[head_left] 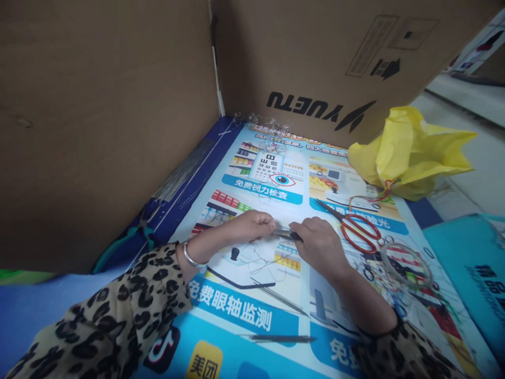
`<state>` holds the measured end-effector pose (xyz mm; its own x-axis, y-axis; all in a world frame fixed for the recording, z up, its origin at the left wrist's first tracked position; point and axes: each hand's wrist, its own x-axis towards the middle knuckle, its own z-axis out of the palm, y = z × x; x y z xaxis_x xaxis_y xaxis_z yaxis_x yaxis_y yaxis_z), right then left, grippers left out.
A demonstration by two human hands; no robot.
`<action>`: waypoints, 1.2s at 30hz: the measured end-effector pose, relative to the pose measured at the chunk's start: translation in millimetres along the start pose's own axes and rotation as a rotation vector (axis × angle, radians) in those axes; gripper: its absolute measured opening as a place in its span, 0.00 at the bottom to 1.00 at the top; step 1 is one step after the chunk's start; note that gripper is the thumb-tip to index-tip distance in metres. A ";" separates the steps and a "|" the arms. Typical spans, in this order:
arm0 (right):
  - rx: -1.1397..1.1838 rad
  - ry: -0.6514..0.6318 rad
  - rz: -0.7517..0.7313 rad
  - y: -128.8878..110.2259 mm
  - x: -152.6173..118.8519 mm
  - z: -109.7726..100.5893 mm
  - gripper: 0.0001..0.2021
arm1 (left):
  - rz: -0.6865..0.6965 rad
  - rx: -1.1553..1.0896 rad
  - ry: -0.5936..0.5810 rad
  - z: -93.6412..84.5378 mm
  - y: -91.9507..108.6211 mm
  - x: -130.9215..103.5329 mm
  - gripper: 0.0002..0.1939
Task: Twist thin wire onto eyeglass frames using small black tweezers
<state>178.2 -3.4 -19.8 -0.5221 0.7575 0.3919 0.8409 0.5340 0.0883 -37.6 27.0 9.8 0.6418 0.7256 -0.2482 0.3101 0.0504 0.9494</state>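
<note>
My left hand [254,225] is closed in a pinch over the printed sheet, and what its fingertips hold is too small to make out. Gripped in my right hand [321,245] is a pair of pliers [289,235], whose metal jaws point left and meet the left fingertips. Thin wire [270,266] curls loosely over the sheet just below both hands; whether it runs into the left fingers cannot be seen. Straight thin rods [282,298] lie nearer to me, with a dark bundle of similar rods [282,338] below them. Orange-handled scissors [359,231] rest to the right of my right hand.
Cardboard panels [300,58] wall in the left and far sides. Teal-handled pliers [144,231] and straight wires [181,176] lie at left. On the right are a yellow bag [410,152], a clear ring [408,263] among small rings, and a teal pouch [469,263]. Tangled wire [272,134] sits at the back.
</note>
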 end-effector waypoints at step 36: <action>-0.166 -0.219 0.061 -7.6 6.0 -11.0 0.09 | 0.023 0.046 0.042 5.4 -1.7 -1.8 0.07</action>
<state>170.2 -7.1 -8.0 -0.4731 0.8591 0.1954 0.8740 0.4298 0.2265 -35.5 21.9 7.6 0.6197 0.7541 -0.2173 0.3278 0.0028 0.9447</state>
